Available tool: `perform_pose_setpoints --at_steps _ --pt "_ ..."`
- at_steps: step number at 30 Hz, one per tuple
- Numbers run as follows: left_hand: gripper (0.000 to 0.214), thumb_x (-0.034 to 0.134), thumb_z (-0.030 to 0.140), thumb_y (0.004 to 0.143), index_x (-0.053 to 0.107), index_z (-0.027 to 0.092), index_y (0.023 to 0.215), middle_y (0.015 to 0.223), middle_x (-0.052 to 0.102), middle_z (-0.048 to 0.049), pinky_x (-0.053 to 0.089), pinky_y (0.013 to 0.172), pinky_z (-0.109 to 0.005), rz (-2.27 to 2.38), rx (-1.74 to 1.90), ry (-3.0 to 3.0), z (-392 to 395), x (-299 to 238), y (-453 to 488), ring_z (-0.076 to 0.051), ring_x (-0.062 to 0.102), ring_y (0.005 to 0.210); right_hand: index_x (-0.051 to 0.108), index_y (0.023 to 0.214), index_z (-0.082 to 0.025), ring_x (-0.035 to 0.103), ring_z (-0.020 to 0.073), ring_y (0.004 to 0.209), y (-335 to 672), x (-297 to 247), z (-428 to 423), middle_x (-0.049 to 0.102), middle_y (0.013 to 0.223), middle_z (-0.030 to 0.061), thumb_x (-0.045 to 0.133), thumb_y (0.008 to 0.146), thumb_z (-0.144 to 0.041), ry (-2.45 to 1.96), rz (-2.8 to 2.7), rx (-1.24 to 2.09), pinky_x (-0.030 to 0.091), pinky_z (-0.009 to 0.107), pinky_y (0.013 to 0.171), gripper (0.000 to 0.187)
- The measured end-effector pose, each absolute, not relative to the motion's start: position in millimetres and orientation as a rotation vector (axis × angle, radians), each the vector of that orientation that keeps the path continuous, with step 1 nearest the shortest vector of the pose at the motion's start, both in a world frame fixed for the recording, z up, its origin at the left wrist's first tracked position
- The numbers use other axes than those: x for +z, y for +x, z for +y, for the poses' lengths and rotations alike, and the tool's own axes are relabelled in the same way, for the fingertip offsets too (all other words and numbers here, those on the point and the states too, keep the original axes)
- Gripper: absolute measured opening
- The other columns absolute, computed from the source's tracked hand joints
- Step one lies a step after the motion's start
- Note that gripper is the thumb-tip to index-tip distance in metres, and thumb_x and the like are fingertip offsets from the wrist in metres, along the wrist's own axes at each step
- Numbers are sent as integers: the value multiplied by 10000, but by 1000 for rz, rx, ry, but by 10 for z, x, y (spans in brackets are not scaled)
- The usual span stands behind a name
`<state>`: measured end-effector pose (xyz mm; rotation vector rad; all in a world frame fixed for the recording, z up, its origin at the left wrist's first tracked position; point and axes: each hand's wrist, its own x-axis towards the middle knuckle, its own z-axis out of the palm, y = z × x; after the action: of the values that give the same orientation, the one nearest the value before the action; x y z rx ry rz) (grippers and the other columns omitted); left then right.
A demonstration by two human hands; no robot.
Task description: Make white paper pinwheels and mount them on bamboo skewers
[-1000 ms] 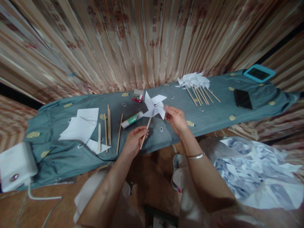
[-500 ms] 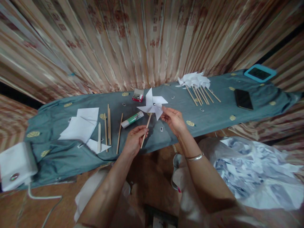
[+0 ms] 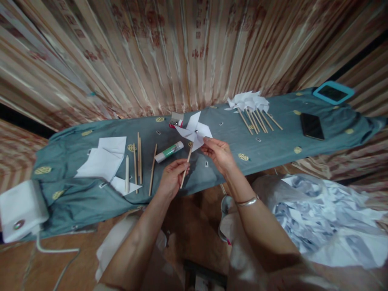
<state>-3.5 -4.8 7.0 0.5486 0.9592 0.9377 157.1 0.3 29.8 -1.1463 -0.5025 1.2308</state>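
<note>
My left hand (image 3: 172,178) is closed round the wooden stick of a white paper pinwheel (image 3: 194,131), which it holds upright over the blue-grey cloth (image 3: 75,194) on the table. My right hand (image 3: 218,153) pinches the lower right blade of that pinwheel between thumb and fingers. A silver pin sits at the wheel's centre. A green and white glue stick (image 3: 169,152) lies just left of the pinwheel, and a small box of pins (image 3: 176,120) stands behind it.
Several finished pinwheels (image 3: 251,107) lie at the back right. Loose wooden sticks (image 3: 138,159) and white paper squares (image 3: 104,159) lie on the left. A black phone (image 3: 311,126) and a blue-cased tablet (image 3: 332,93) rest at the right end. A bag of paper scraps (image 3: 327,218) sits below right.
The paper wheel has turned on its pin, its blades now at a different angle. My right hand has shifted slightly left along the blade. My left hand has stayed put.
</note>
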Motion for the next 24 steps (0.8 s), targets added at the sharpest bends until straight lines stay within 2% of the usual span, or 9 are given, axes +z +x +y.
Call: perform_pose_setpoints --at_steps 5,9,12,18,22,24 --pt "370 903 244 386 719 135 689 606 687 13 486 531 -143 964 938 564 -47 60 -23 -55 589 516 697 567 -188 561 72 530 1534 310 -6 681 583 -16 893 374 -514 -1151 -530 1236 416 211 539 426" --pt "360 897 243 404 720 132 698 600 683 14 479 522 -144 953 938 578 -47 58 -20 -53 579 506 706 581 -191 572 78 550 1509 284 -8 705 620 -4 865 451 -537 -1176 -610 1216 419 213 551 402" --pt "369 904 239 387 720 136 690 600 684 15 480 525 -145 969 937 564 -41 72 -32 -54 580 509 711 587 -187 537 71 502 1519 280 -25 707 610 10 829 511 -577 -1225 -711 1198 384 214 501 414" --pt "361 906 228 388 718 140 683 606 677 21 478 542 -141 976 962 552 -29 88 -60 -55 591 547 711 585 -178 467 58 444 1703 385 -121 693 577 27 817 539 -594 -1176 -826 1268 319 214 441 432" --pt "358 903 232 404 717 134 693 608 680 12 478 553 -146 966 933 571 -45 72 -56 -54 584 537 685 589 -191 407 50 441 1889 385 -105 677 598 6 818 559 -555 -1122 -724 1095 284 220 432 389" --pt "354 903 228 402 712 135 686 607 681 10 478 549 -150 963 913 569 -59 63 -45 -55 582 526 685 628 -200 444 61 481 1952 337 -61 683 646 -3 824 553 -526 -1172 -687 940 330 222 464 362"
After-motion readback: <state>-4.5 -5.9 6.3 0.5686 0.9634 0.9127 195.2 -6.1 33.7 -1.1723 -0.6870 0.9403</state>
